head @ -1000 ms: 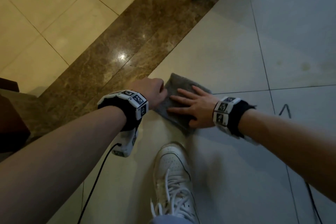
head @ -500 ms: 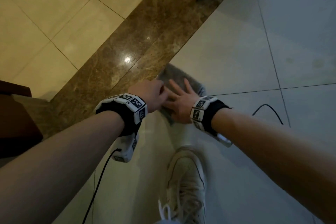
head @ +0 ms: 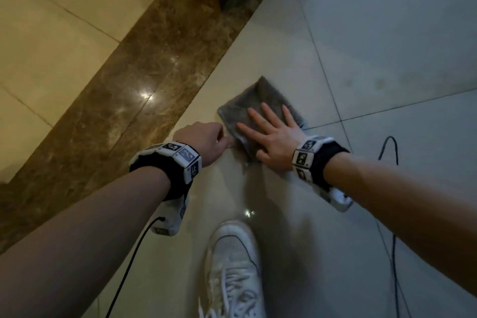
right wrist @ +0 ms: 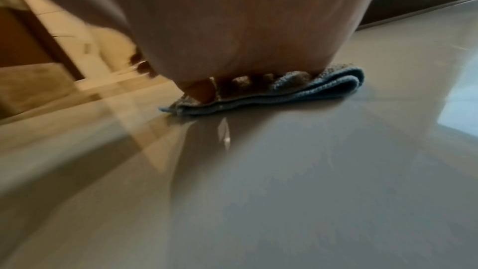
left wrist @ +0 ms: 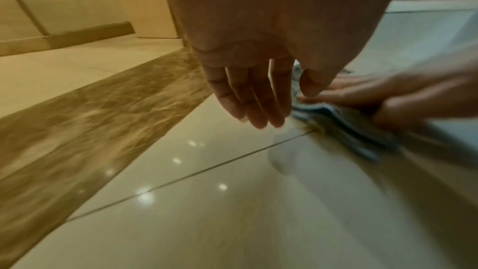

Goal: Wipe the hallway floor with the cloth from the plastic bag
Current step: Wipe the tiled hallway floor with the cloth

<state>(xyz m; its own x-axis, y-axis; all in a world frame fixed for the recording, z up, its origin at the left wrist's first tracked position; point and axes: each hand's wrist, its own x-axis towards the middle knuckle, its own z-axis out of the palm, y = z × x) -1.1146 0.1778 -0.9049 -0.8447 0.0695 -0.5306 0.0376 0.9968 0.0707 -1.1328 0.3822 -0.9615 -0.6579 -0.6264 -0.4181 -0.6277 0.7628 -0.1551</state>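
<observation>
White sneaker point(head: 232, 266) nearest, on pale floor point(head: 296, 253). L hand point(head: 204, 143) hangs beside cloth point(head: 260, 100), fingers loose, holding nothing. R hand point(head: 273, 137) flat on cloth, fingers spread. Cloth folded, grey-blue, prob. microfibre. Brown marble strip point(head: 124, 100) beyond.

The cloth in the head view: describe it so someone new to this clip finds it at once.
Start at the brown marble strip crossing the pale tiled floor; just right of it lies a grey-blue folded terry cloth, flat under the right hand. It is the only soft, dark patch there, beyond the white laced sneaker.
</observation>
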